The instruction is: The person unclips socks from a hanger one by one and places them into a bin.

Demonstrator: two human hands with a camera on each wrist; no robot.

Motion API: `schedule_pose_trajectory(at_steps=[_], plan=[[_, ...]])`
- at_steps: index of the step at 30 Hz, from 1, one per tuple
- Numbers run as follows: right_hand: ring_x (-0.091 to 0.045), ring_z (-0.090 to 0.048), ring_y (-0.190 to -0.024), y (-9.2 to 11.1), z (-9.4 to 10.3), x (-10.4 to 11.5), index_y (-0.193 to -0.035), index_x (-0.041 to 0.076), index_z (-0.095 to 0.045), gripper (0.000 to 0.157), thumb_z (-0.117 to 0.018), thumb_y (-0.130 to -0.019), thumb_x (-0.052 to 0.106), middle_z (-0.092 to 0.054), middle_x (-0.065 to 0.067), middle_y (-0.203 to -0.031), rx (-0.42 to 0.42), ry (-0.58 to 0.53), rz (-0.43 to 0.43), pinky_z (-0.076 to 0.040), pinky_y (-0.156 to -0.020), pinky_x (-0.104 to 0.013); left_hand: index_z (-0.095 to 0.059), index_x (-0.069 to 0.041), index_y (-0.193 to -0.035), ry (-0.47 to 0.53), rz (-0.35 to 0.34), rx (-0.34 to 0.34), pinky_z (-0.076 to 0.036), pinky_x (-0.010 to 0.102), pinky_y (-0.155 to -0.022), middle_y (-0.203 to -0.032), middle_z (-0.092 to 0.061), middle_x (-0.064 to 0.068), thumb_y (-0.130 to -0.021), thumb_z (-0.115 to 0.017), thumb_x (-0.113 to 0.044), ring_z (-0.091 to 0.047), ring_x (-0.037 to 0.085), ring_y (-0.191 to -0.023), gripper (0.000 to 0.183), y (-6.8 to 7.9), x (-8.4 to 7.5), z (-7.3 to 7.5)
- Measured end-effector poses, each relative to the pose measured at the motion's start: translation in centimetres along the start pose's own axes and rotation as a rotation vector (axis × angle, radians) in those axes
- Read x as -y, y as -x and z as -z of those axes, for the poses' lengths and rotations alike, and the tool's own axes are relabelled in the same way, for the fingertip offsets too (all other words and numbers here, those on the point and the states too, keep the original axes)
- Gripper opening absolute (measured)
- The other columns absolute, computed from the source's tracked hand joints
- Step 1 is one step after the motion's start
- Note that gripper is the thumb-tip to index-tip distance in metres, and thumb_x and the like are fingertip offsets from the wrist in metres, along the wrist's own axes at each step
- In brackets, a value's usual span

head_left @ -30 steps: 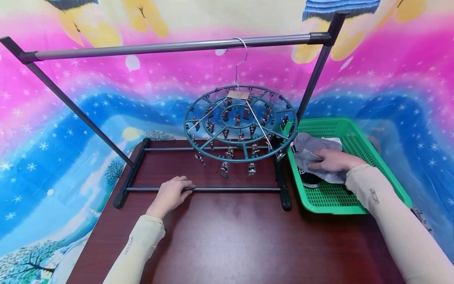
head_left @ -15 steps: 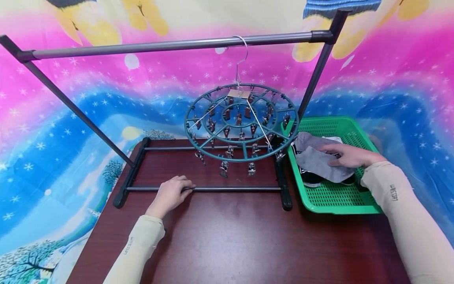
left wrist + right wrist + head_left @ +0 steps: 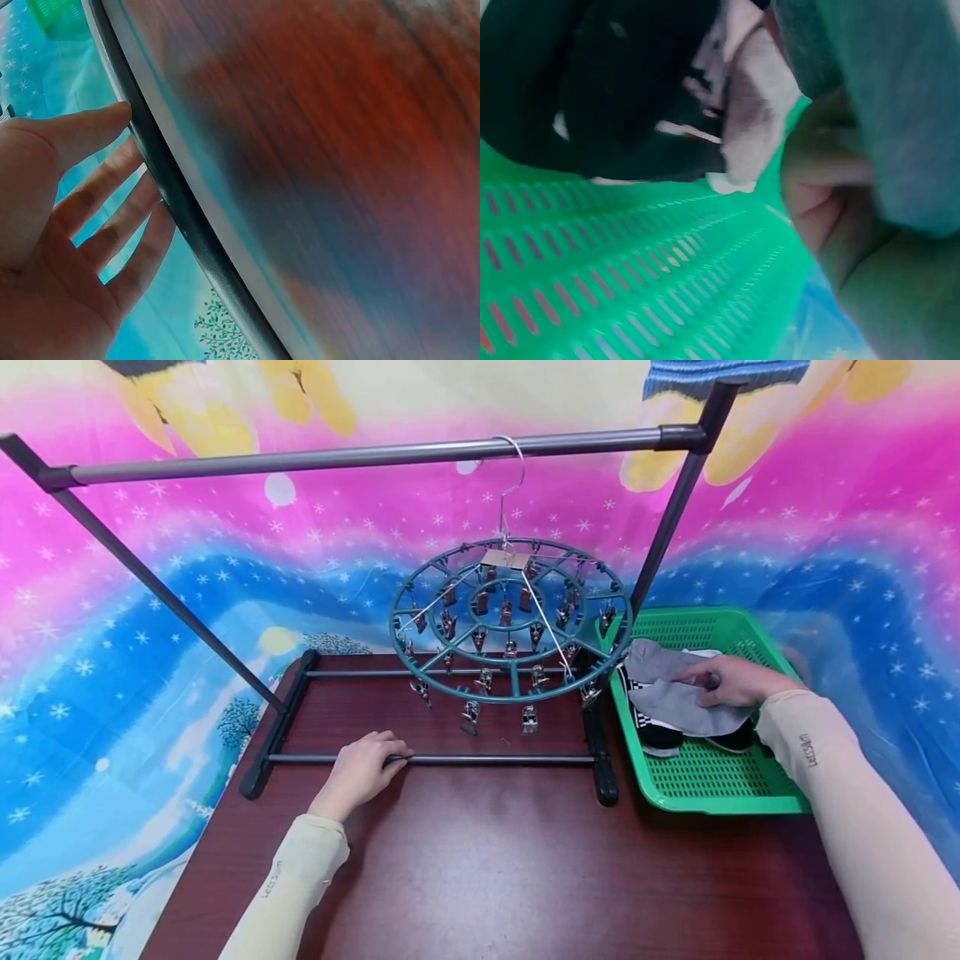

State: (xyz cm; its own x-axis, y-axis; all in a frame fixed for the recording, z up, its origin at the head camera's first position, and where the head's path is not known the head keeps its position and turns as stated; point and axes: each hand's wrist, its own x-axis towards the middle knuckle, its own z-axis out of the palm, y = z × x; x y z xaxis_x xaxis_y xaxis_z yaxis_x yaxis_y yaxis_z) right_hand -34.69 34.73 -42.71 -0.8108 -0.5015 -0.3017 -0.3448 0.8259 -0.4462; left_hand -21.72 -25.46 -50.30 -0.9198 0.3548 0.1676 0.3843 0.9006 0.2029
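Observation:
My left hand (image 3: 363, 772) holds the front lower bar (image 3: 495, 760) of a metal drying rack, its thumb and fingertips on the dark tube (image 3: 202, 240) in the left wrist view. Over the green basket (image 3: 720, 807), my right hand (image 3: 738, 682) pinches a grey sock (image 3: 678, 710) with curled fingers. That grey cloth (image 3: 922, 105) looms close and blurred in the right wrist view. Beneath it lie black socks (image 3: 660, 737) with white markings; a black sock (image 3: 645, 97) also shows against the basket wall in the right wrist view.
From the rack's top rail (image 3: 375, 458) hangs a round green clip hanger (image 3: 517, 689) with several metal clips. It overlaps the basket's left edge in the head view. The rack stands on a dark red table (image 3: 480, 868), before a patterned cloth backdrop (image 3: 337, 535).
My right hand has shifted right and slightly up over the basket, and the grey sock lies differently, reaching further right. My left hand stays on the bar. The hanger sways slightly.

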Motion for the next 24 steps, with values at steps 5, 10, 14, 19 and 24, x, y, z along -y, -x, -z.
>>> schedule_pose_trajectory(at_steps=[5,10,14,19,24], plan=[[-0.016,-0.056,-0.078,-0.5,-0.5,-1.1,-0.138,0.002,-0.065,0.046,-0.072,-0.093,0.000,-0.067,-0.006,-0.097,-0.058,-0.003,-0.021,-0.047,-0.065,-0.031,-0.081,-0.024,-0.103,0.004,-0.009,-0.003,-0.060,0.049,-0.078,-0.100,-0.073,-0.005,-0.091,-0.081,-0.019,-0.071,0.022,-0.100,0.013,0.1,0.0,0.0],[-0.022,-0.060,-0.086,-0.7,-0.8,-2.2,-0.138,0.000,-0.063,0.045,-0.072,-0.094,0.005,-0.068,-0.009,-0.103,-0.095,0.049,-0.068,-0.050,-0.068,-0.036,-0.082,-0.023,-0.103,0.007,-0.011,-0.009,-0.060,0.049,-0.077,-0.099,-0.073,-0.006,-0.090,-0.081,-0.018,-0.071,0.021,-0.099,0.014,0.2,0.1,0.1],[-0.028,-0.064,-0.098,-0.5,-1.0,-2.7,-0.139,-0.001,-0.062,0.047,-0.073,-0.094,0.008,-0.069,-0.012,-0.108,-0.100,0.070,-0.099,-0.053,-0.077,-0.043,-0.082,-0.024,-0.104,0.008,-0.012,-0.008,-0.059,0.049,-0.076,-0.100,-0.073,-0.005,-0.091,-0.081,-0.018,-0.071,0.021,-0.099,0.015,0.1,0.1,0.1],[-0.029,-0.063,-0.096,-0.4,-1.0,-2.9,-0.139,-0.002,-0.061,0.047,-0.073,-0.094,0.007,-0.068,-0.014,-0.107,-0.091,0.062,-0.093,-0.053,-0.075,-0.042,-0.082,-0.023,-0.105,0.009,-0.009,-0.007,-0.059,0.049,-0.077,-0.101,-0.073,-0.005,-0.091,-0.080,-0.017,-0.071,0.022,-0.100,0.015,0.2,0.1,0.1],[-0.029,-0.064,-0.093,-0.4,-1.2,-2.9,-0.139,-0.003,-0.060,0.048,-0.072,-0.094,0.006,-0.068,-0.013,-0.104,-0.089,0.068,-0.092,-0.053,-0.075,-0.043,-0.082,-0.023,-0.105,0.006,-0.010,-0.009,-0.059,0.049,-0.078,-0.100,-0.073,-0.004,-0.091,-0.080,-0.017,-0.071,0.022,-0.100,0.015,0.2,0.0,0.1]])
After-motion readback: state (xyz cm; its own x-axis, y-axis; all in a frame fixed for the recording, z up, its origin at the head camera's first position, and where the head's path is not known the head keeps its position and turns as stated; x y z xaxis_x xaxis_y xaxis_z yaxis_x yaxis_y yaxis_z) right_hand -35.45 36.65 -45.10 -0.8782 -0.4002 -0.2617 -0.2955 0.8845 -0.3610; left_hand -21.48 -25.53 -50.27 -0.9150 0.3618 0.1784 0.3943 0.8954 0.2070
